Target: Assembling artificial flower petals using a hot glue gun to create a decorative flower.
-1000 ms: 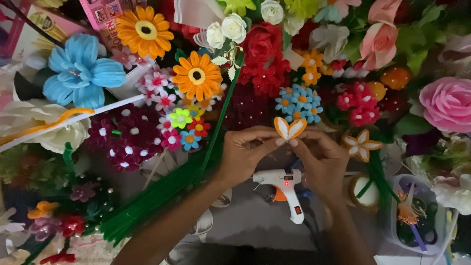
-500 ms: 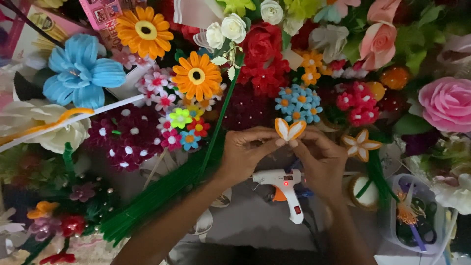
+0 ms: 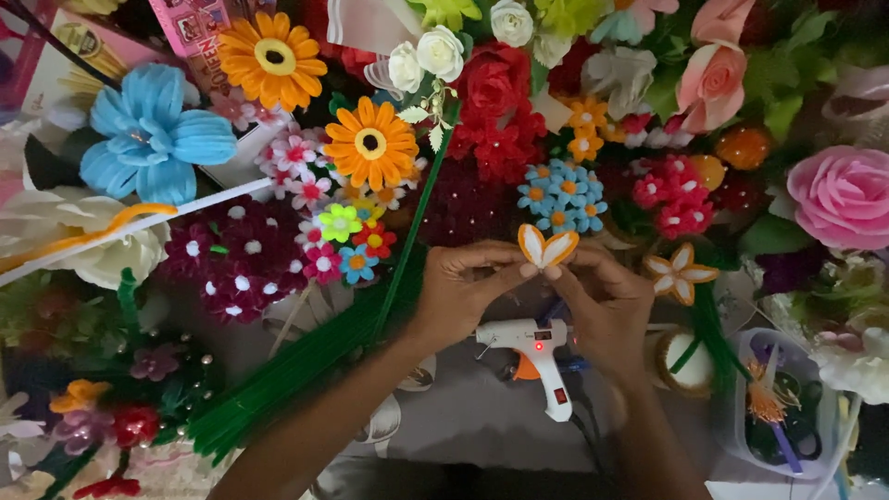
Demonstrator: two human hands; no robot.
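Both hands meet at the middle of the view over a small craft piece of orange-edged white petals (image 3: 546,247). My left hand (image 3: 460,292) pinches its lower left side with thumb and fingertips. My right hand (image 3: 602,301) pinches its lower right side. Two petals stand up above my fingers. A white hot-glue gun (image 3: 535,354) with a red light lies on the grey surface just below my hands. A finished orange-and-white petal flower (image 3: 680,271) lies to the right of my right hand.
Handmade flowers ring the work spot: a blue one (image 3: 153,131), orange daisies (image 3: 369,143), red blooms (image 3: 495,102), a pink rose (image 3: 845,195). A bundle of green pipe cleaners (image 3: 306,361) runs lower left. A clear tub (image 3: 785,407) sits at the right.
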